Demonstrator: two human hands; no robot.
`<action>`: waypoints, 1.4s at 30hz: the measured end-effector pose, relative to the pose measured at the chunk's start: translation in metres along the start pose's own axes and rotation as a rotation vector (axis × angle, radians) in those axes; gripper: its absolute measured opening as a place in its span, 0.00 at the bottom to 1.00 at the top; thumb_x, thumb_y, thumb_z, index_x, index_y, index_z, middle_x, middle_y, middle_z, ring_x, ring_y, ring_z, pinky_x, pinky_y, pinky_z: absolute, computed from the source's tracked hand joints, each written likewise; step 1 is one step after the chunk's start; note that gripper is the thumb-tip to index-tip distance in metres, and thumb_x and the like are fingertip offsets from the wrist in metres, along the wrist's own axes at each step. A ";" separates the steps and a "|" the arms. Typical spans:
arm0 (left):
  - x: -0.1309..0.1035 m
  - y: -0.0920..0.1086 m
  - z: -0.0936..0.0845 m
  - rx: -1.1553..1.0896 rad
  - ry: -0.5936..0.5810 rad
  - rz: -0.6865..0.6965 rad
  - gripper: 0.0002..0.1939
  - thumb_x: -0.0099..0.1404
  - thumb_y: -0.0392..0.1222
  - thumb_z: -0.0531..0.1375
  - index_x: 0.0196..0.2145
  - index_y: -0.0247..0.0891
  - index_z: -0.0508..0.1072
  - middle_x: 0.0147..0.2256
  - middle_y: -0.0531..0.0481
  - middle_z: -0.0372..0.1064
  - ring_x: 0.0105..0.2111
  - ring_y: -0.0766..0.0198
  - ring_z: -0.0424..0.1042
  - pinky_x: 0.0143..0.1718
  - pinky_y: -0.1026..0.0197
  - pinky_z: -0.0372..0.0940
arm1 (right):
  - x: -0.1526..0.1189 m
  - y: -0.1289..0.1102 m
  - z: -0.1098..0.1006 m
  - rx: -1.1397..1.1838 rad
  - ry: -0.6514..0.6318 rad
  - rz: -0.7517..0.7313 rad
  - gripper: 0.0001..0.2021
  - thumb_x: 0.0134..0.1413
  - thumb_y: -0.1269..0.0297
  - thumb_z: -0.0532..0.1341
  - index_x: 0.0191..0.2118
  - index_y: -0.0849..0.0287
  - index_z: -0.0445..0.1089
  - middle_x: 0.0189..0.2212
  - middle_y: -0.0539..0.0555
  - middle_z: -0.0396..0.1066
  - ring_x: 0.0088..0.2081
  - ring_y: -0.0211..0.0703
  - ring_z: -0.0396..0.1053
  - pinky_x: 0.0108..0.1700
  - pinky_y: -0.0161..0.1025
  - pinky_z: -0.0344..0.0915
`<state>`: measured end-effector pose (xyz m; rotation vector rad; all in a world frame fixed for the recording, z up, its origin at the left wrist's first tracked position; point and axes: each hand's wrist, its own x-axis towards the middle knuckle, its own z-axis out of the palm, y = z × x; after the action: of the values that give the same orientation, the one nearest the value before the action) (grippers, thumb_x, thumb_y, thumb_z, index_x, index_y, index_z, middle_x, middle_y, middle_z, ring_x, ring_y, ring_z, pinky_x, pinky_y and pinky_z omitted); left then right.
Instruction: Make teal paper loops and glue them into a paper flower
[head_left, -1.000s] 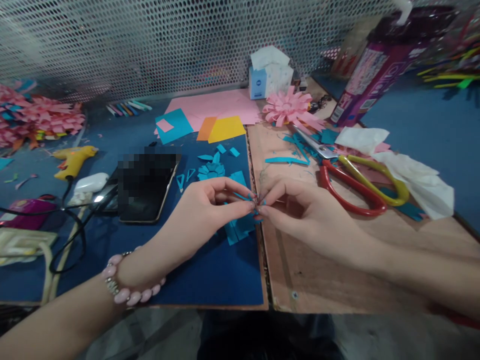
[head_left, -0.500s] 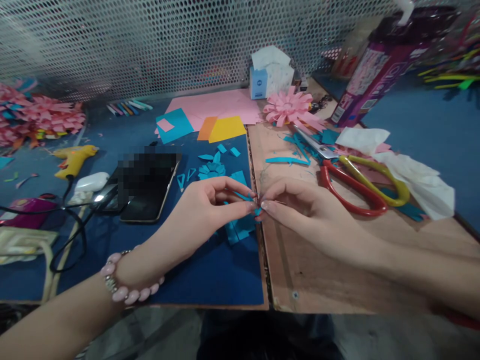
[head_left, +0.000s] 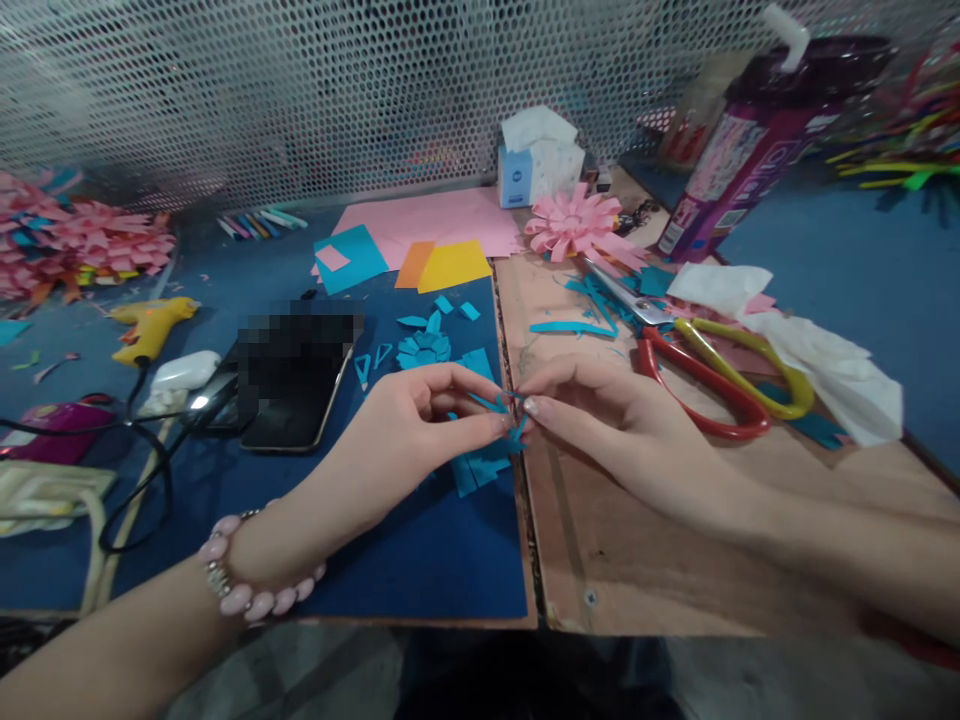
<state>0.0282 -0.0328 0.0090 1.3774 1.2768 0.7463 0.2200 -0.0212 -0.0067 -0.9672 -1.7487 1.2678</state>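
My left hand (head_left: 427, 420) and my right hand (head_left: 600, 415) meet fingertip to fingertip over the seam between the blue and wooden tabletops. Both pinch a small blue paper piece (head_left: 517, 430), partly hidden by the fingers. Under and beyond my left hand lie blue paper pieces (head_left: 478, 472) with cut slits. A blue paper flower (head_left: 424, 346) rests just behind that hand, with small folded blue paper loops (head_left: 363, 371) to its left. Scissors (head_left: 701, 385) with one red and one yellow handle lie beyond my right hand.
At the left are a phone (head_left: 300, 385), a yellow glue gun (head_left: 154, 325), cables and pink paper flowers (head_left: 97, 240). Pink sheets (head_left: 442, 215), a tissue box (head_left: 536, 165) and a pink flower (head_left: 574, 225) stand further back. A purple cup (head_left: 742, 160) and crumpled tissues (head_left: 840, 370) occupy the right.
My fingertips have shifted slightly around the small blue paper, and more of it shows between them. The camera view has tilted a little; the other things stay put.
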 end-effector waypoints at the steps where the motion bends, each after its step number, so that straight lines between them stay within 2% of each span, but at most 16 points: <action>1: 0.000 0.000 0.000 -0.005 0.000 -0.001 0.11 0.56 0.44 0.65 0.36 0.38 0.74 0.33 0.50 0.75 0.34 0.63 0.74 0.36 0.63 0.66 | 0.000 0.000 0.000 -0.013 0.002 -0.002 0.04 0.58 0.64 0.60 0.35 0.59 0.69 0.33 0.51 0.72 0.35 0.36 0.70 0.37 0.33 0.67; 9: 0.000 0.001 0.001 -0.004 -0.002 -0.009 0.11 0.56 0.44 0.65 0.35 0.37 0.73 0.32 0.49 0.75 0.34 0.62 0.74 0.36 0.62 0.66 | 0.000 0.003 0.000 -0.019 0.001 0.039 0.07 0.58 0.61 0.59 0.34 0.57 0.71 0.34 0.51 0.73 0.37 0.39 0.70 0.39 0.35 0.67; 28: -0.002 0.000 0.000 0.012 -0.046 -0.032 0.10 0.57 0.44 0.65 0.35 0.39 0.72 0.32 0.52 0.75 0.35 0.64 0.73 0.37 0.63 0.65 | -0.001 0.004 -0.001 -0.011 -0.019 0.058 0.09 0.57 0.58 0.60 0.33 0.59 0.69 0.29 0.49 0.69 0.30 0.35 0.65 0.32 0.34 0.62; 37: 0.000 0.001 0.001 0.004 -0.040 -0.039 0.10 0.56 0.43 0.66 0.33 0.38 0.71 0.31 0.53 0.73 0.34 0.65 0.72 0.37 0.63 0.63 | 0.000 0.007 -0.001 0.089 -0.033 0.035 0.09 0.59 0.60 0.59 0.35 0.60 0.71 0.30 0.49 0.70 0.30 0.32 0.66 0.31 0.30 0.63; 42: 0.000 0.000 0.001 0.014 -0.048 -0.036 0.10 0.56 0.43 0.66 0.32 0.38 0.70 0.31 0.53 0.73 0.33 0.65 0.72 0.36 0.63 0.63 | 0.003 0.007 0.000 0.080 -0.043 0.015 0.09 0.59 0.62 0.58 0.33 0.61 0.71 0.30 0.49 0.70 0.30 0.32 0.67 0.31 0.31 0.64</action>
<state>0.0293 -0.0334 0.0085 1.3728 1.2678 0.6770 0.2201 -0.0173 -0.0133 -0.9151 -1.7122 1.3666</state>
